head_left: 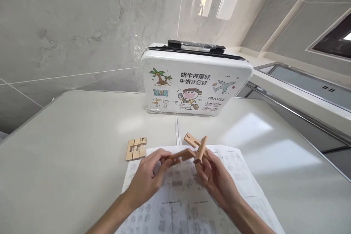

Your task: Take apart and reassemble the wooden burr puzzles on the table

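My left hand (pixel 150 175) pinches a notched wooden puzzle piece (pixel 183 154) between thumb and fingers. Its far end points toward my right hand (pixel 216 175), which is closed on two crossed wooden puzzle pieces (pixel 201 150). One of these pieces carries a dark handwritten mark near its upper left end. Whether the left piece touches the crossed pair I cannot tell. Both hands are above a printed instruction sheet (pixel 175 212) with small diagrams. Left of the sheet, several more notched wooden pieces (pixel 136 148) lie side by side, one marked "3".
A white cartoon-printed case (pixel 175 65) with a black handle stands upright at the back of the white table (pixel 68 161), before a grey tiled wall (pixel 82 25). A seam runs across the table under the case. To the right is a lower counter with a dark glossy panel (pixel 309 84).
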Tool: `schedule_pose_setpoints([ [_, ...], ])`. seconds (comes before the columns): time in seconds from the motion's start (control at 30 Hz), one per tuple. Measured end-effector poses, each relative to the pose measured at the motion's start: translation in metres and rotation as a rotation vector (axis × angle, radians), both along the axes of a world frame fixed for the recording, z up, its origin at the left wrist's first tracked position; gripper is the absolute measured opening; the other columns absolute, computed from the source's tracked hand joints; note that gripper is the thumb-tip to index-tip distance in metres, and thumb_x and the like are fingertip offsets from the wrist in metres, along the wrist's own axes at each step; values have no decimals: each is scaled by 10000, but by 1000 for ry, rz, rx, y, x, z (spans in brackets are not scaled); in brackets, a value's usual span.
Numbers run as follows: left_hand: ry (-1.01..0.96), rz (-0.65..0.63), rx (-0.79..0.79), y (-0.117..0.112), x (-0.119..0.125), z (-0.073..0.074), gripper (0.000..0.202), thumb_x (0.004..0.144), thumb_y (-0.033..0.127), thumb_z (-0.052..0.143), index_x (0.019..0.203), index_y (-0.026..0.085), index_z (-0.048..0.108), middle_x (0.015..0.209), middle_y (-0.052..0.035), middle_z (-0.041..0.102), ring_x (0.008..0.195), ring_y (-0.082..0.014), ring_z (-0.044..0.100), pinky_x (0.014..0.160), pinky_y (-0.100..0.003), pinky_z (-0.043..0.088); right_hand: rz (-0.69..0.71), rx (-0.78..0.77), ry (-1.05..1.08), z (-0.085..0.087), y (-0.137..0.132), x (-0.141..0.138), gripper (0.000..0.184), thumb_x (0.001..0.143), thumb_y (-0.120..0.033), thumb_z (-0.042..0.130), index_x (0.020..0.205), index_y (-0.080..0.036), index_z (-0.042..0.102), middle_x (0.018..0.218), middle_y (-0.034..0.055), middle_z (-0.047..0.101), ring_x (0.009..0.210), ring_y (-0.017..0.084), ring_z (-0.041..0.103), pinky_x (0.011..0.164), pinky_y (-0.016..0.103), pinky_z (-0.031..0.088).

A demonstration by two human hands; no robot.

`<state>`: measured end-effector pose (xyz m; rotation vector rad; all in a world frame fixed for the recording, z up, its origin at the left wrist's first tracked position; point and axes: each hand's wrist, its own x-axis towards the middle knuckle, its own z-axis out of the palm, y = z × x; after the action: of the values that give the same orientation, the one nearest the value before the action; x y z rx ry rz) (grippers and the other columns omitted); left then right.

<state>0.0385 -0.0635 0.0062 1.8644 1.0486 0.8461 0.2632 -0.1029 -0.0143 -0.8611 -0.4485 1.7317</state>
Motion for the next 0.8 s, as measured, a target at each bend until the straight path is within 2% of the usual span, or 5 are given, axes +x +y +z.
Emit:
schedule_pose_setpoints([
  [0.13,236,198,425,10,-8,-8,160,1063,253,534,964,207,652,826,-15,702,728,-172,619,716,-315,466,-76,-15,-101,5,3,2,391,962,-569,699,977,-179,727,700,-27,513,561,103,395,455,209,292],
  [0.27,465,268,730,17,-15,-9,211,1018,196,568,807,201,565,697,21,625,634,-158,556,776,-363,430,-43,-16,-167,5,2,3,399,959,-578,678,939,-184,740,790,-7,555,566,98,389,474,222,291],
  [0.47,658,320,781,19,-18,-6,238,963,193,585,729,218,548,679,-5,602,730,-213,566,797,-395,403,40,38,-232,4,1,2,421,987,-567,610,949,-170,746,680,-23,460,560,117,359,475,229,276],
  [0.67,706,334,732,18,-18,-4,339,949,238,610,618,201,543,855,-82,648,844,-255,556,763,-416,393,71,89,-266,-1,-1,-1,453,1012,-565,595,976,-146,763,607,-37,398,560,131,372,477,243,283],
  [0.8,743,343,711,16,-17,-7,335,972,236,593,641,187,611,930,-108,645,913,-281,551,801,-445,417,79,156,-285,-3,-2,-2,502,1017,-566,608,735,-158,682,684,8,505,579,125,410,488,254,289],
])
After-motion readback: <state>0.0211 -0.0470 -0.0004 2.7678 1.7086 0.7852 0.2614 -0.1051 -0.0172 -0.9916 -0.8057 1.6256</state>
